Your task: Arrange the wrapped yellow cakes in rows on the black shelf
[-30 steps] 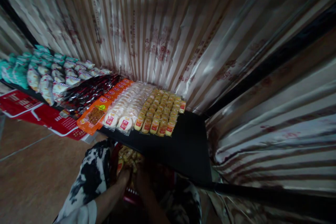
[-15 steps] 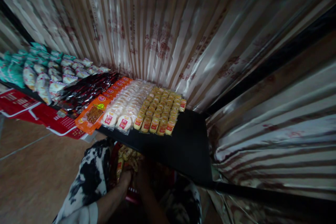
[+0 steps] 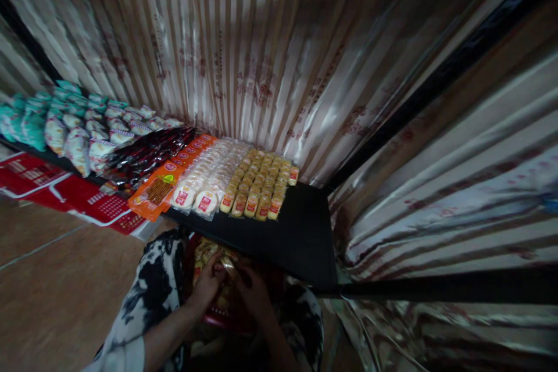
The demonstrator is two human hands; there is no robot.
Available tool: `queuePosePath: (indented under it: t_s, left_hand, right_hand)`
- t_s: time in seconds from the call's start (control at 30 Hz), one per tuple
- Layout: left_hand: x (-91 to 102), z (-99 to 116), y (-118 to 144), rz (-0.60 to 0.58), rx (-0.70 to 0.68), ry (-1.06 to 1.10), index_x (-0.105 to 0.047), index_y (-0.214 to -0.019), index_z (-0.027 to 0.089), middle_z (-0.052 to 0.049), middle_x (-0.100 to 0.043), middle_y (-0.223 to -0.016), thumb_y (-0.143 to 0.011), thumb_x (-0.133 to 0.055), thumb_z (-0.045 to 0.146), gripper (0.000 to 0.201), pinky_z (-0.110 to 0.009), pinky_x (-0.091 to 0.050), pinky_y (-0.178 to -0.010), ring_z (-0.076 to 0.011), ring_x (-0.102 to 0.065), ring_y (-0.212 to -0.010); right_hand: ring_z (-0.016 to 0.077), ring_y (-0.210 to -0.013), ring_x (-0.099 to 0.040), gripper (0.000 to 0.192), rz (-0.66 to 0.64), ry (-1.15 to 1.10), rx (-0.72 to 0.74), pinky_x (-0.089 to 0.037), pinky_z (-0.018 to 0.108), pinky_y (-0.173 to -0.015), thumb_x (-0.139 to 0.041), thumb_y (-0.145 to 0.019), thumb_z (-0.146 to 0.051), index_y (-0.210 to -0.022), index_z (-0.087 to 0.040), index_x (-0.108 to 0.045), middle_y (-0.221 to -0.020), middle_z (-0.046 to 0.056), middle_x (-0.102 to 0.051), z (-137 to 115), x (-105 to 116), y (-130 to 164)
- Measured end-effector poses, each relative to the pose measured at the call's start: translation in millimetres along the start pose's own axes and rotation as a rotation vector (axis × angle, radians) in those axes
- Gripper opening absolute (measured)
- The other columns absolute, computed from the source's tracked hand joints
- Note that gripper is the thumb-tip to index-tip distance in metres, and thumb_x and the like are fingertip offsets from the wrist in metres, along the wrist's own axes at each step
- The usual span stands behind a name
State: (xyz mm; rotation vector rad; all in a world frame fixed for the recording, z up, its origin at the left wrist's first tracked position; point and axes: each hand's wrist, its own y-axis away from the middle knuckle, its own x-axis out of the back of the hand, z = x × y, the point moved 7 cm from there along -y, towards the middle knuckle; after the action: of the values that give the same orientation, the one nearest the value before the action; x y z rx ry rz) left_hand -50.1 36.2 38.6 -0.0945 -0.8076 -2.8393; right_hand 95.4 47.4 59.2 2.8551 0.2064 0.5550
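Between my legs, a red basket (image 3: 218,318) holds yellow-wrapped snack packets (image 3: 204,253), level with the shelf's front edge. Over it, my left hand (image 3: 208,280) has its fingers closed on a shiny wrapped snack packet (image 3: 228,266). Opposite, my right hand (image 3: 251,289) pinches the same packet from its right side. Dim light blurs the fingertips. Just above the hands, rows of similar yellow packets (image 3: 257,186) lie on the black shelf (image 3: 296,232).
Left along the shelf lie clear-wrapped round crackers (image 3: 204,200), orange stick-snack bags (image 3: 154,192), dark red packets (image 3: 148,154), white bags (image 3: 78,148) and teal bags (image 3: 32,128). Red boxes with white handles (image 3: 82,195) stand below. A striped curtain (image 3: 244,40) hangs behind; a dark pole (image 3: 414,93) slants at right.
My hands have come up from among the packets in the basket, and a shiny packet now shows between them. The view has shifted slightly.
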Motion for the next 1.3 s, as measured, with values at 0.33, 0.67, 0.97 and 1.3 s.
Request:
queuePosePath:
  t_s: [0.33,0.67,0.97,1.3]
  left_hand:
    - [-8.6,43,11,-0.056,-0.24,-0.037,-0.059,-0.099,0.016,-0.005,-0.064,-0.089,-0.061,-0.058,0.024,0.039,-0.026,-0.047,-0.073,-0.0182,-0.059,-0.08]
    - [-55.1,59,16,-0.208,-0.075,0.162,-0.05,-0.098,0.018,0.007,-0.05,-0.058,-0.064,-0.061,0.05,0.048,-0.018,-0.035,-0.046,-0.01,-0.053,-0.055]
    - [-102.5,67,12,-0.268,0.032,0.329,-0.046,-0.094,0.019,0.005,-0.058,-0.059,-0.055,-0.067,0.057,0.059,-0.019,-0.037,-0.043,-0.0088,-0.052,-0.046]
    - [-158.4,95,-12,-0.276,0.061,0.206,-0.05,-0.105,0.014,-0.001,-0.063,-0.071,-0.072,-0.059,0.043,0.045,-0.018,-0.041,-0.045,-0.0096,-0.058,-0.049]
  right_hand:
    - [0.0212,-0.083,-0.063,0.033,0.015,-0.209,0.0,-0.049,0.034,-0.077,-0.056,-0.07,-0.038,-0.095,-0.018,-0.064,-0.09,0.006,-0.068,-20,38,-5]
    - [0.0214,-0.086,-0.064,0.058,0.145,-0.627,0.006,-0.05,0.034,-0.079,-0.066,-0.062,-0.041,-0.112,-0.017,-0.05,-0.102,0.01,-0.065,-20,60,-12]
    - [0.0196,-0.09,-0.063,0.054,0.386,-0.721,-0.012,-0.049,0.03,-0.08,-0.072,-0.059,-0.037,-0.107,-0.017,-0.055,-0.1,0.008,-0.067,-20,91,-17]
    - [0.0208,-0.09,-0.063,0.054,0.562,-0.524,-0.034,-0.049,0.028,-0.076,-0.062,-0.063,-0.044,-0.108,-0.014,-0.057,-0.096,0.008,-0.068,-1,147,-55]
